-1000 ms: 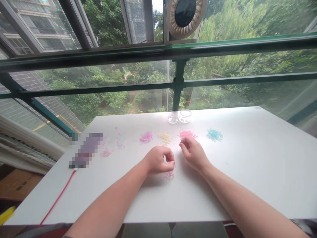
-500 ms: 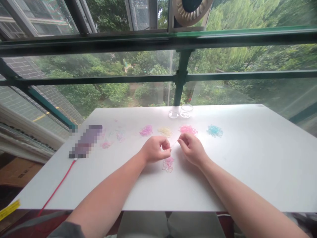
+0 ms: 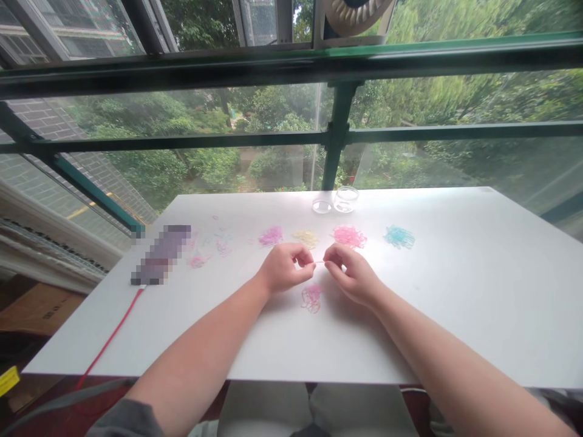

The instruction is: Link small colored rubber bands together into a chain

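My left hand (image 3: pixel 289 267) and my right hand (image 3: pixel 348 271) pinch the two ends of a thin pink band (image 3: pixel 319 262), stretched level between them above the table. Just below lies a small loose pile of pink bands (image 3: pixel 312 298). Beyond my hands, sorted piles lie in a row: purple bands (image 3: pixel 271 235), yellow bands (image 3: pixel 305 238), pink-red bands (image 3: pixel 349 237) and teal bands (image 3: pixel 399 237). My fingertips partly hide the near edges of the middle piles.
A clear round container (image 3: pixel 346 199) and its lid or dish (image 3: pixel 322 207) stand at the white table's (image 3: pixel 478 291) back edge. Scattered mixed bands (image 3: pixel 199 261) lie at the left, beside a blurred dark device (image 3: pixel 161 255) with a red cable (image 3: pixel 112 340).
My right fingertips have lowered slightly, so the band that slanted between my hands now runs nearly level. The whole view has shifted a little.
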`<state>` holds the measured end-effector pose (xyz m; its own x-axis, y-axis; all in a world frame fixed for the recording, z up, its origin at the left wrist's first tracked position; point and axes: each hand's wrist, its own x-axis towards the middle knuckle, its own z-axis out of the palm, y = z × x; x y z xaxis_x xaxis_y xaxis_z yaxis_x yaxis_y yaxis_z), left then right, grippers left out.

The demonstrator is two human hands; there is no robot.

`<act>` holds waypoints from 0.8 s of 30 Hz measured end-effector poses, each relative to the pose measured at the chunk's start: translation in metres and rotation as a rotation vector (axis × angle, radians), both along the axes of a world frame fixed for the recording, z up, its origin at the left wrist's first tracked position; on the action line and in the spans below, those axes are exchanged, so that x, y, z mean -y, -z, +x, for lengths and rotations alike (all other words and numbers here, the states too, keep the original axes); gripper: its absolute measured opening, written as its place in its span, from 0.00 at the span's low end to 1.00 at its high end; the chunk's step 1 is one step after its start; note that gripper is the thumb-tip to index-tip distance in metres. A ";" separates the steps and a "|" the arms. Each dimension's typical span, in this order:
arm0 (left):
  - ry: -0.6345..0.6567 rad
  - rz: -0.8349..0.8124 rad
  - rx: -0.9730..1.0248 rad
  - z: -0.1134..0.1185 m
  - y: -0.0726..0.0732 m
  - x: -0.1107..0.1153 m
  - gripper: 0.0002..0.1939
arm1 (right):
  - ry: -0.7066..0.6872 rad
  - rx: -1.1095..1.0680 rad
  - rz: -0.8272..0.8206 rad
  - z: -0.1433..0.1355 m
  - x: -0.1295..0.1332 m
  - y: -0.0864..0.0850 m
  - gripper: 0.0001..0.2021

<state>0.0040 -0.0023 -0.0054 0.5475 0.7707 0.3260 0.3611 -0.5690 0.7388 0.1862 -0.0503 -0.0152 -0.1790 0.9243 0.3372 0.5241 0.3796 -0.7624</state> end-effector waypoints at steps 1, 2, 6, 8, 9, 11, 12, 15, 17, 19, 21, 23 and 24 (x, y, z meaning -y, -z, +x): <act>0.004 -0.003 0.004 0.000 0.000 0.000 0.03 | -0.006 -0.017 -0.016 0.000 0.000 0.000 0.04; 0.007 -0.005 0.007 0.000 0.000 0.000 0.03 | -0.014 -0.033 -0.030 0.000 0.001 0.000 0.06; 0.016 -0.010 0.015 0.000 0.000 0.000 0.03 | -0.033 -0.058 -0.053 -0.001 0.002 0.000 0.09; 0.025 -0.018 0.017 0.000 0.000 0.000 0.03 | -0.030 -0.045 -0.051 -0.001 0.002 -0.001 0.09; 0.030 -0.021 0.017 0.001 0.000 0.000 0.03 | -0.028 -0.036 -0.052 -0.001 0.002 -0.001 0.09; 0.040 -0.023 0.013 0.001 0.000 0.001 0.03 | -0.026 -0.018 -0.055 -0.002 0.001 -0.001 0.07; 0.045 -0.021 0.011 0.001 0.000 0.001 0.03 | -0.026 -0.011 -0.060 -0.002 0.001 -0.001 0.06; 0.060 -0.007 0.003 0.001 0.000 0.001 0.03 | -0.027 -0.003 -0.072 -0.002 0.001 -0.001 0.06; 0.068 -0.001 -0.003 0.001 0.000 0.001 0.03 | -0.030 -0.004 -0.079 -0.003 0.001 0.000 0.07; 0.072 0.000 -0.008 0.000 0.001 0.001 0.03 | -0.038 0.003 -0.086 -0.003 0.001 0.000 0.07; 0.073 -0.001 -0.010 0.000 0.001 0.001 0.03 | -0.042 0.014 -0.095 -0.002 0.001 0.001 0.06; 0.080 -0.001 -0.012 0.000 0.000 0.001 0.02 | -0.041 0.025 -0.100 -0.002 0.001 0.001 0.05; 0.086 0.000 -0.013 0.000 0.000 0.001 0.02 | -0.041 0.030 -0.101 -0.002 0.000 0.001 0.04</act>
<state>0.0041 -0.0035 -0.0056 0.6159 0.7206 0.3184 0.3202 -0.5983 0.7345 0.1845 -0.0508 -0.0158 -0.2257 0.9449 0.2371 0.5327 0.3235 -0.7821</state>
